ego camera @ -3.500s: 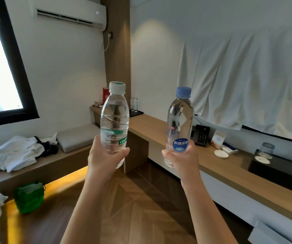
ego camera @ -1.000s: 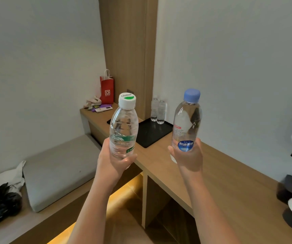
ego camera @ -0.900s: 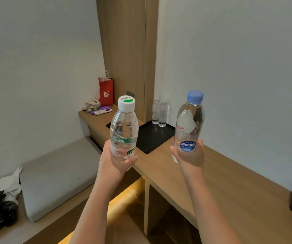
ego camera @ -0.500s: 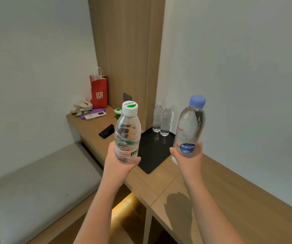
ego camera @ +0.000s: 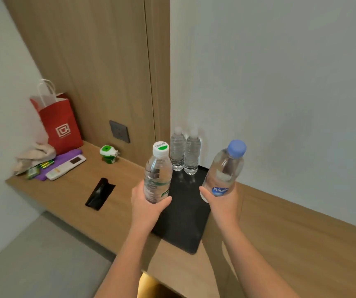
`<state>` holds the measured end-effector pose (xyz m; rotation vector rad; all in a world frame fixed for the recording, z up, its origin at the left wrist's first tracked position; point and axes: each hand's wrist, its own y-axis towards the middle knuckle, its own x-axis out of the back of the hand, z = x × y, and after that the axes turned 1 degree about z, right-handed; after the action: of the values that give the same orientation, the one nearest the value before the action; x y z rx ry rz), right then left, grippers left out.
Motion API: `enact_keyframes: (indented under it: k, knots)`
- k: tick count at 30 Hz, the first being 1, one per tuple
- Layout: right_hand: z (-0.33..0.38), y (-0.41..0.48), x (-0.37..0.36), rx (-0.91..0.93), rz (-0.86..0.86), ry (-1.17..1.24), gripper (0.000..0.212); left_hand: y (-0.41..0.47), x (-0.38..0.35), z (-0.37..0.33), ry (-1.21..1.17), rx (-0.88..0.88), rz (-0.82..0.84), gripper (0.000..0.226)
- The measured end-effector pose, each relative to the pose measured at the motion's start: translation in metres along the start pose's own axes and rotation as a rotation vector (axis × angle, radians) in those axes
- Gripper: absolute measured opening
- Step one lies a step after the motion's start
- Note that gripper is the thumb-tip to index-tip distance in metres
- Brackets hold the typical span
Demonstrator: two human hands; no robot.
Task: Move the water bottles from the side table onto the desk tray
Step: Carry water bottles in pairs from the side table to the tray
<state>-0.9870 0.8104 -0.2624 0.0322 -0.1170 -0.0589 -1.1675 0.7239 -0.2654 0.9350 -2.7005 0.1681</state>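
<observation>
**Closing in: two water bottles reach the desk tray**

Nearer than half a second ago, the long light-wood desk now fills the lower frame, and both raised bottles hang over its flat black rectangular tray instead of short of it. The left hand is wrapped round the lower body of a clear plastic bottle with a white-and-green cap, held upright above the tray's left side. The right hand grips a clear plastic bottle with a blue cap, tilted slightly right, above the tray's right edge.

The carry looks all but done. Neither bottle touches the tray, so lowering and letting go remain. A pair of clear capped bottles already stands side by side at the tray's far corner against the wall (whether carried over or stocked there cannot be told). They are the only things on the tray, and the bare middle and front look easy to reach.

Everything else lies left of the tray and apart from it:
- a grey padded bench below the desk
- a red paper bag with white handles
- a crumpled pale cloth
- a white remote control on something purple
- a flat black glossy pouch
- a small green-and-white gadget
</observation>
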Motion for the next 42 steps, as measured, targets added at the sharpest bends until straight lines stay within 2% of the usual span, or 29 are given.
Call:
enact_keyframes:
  k: [7, 14, 28, 32, 37, 42]
  knots:
    - [-0.050, 0.038, -0.052, -0.128, -0.021, -0.142, 0.054, 0.084, -0.017, 0.040, 0.075, 0.046, 0.092, 0.060]
    - [-0.091, 0.076, -0.073, -0.206, -0.052, -0.210, 0.056, 0.134, -0.054, 0.082, -0.013, 0.099, 0.204, 0.070]
    - [-0.135, 0.111, -0.082, -0.247, -0.101, -0.236, 0.060, 0.175, -0.080, 0.128, 0.082, 0.068, 0.234, 0.070]
    - [-0.140, 0.112, -0.078, -0.220, -0.072, -0.254, 0.054, 0.174, -0.078, 0.134, 0.068, 0.057, 0.269, 0.069]
    - [-0.139, 0.113, -0.074, -0.237, -0.018, -0.251, 0.060, 0.173, -0.078, 0.133, 0.075, 0.073, 0.260, 0.067]
    - [-0.135, 0.105, -0.060, -0.220, 0.043, -0.186, 0.081, 0.168, -0.070, 0.138, 0.081, 0.085, 0.306, 0.073]
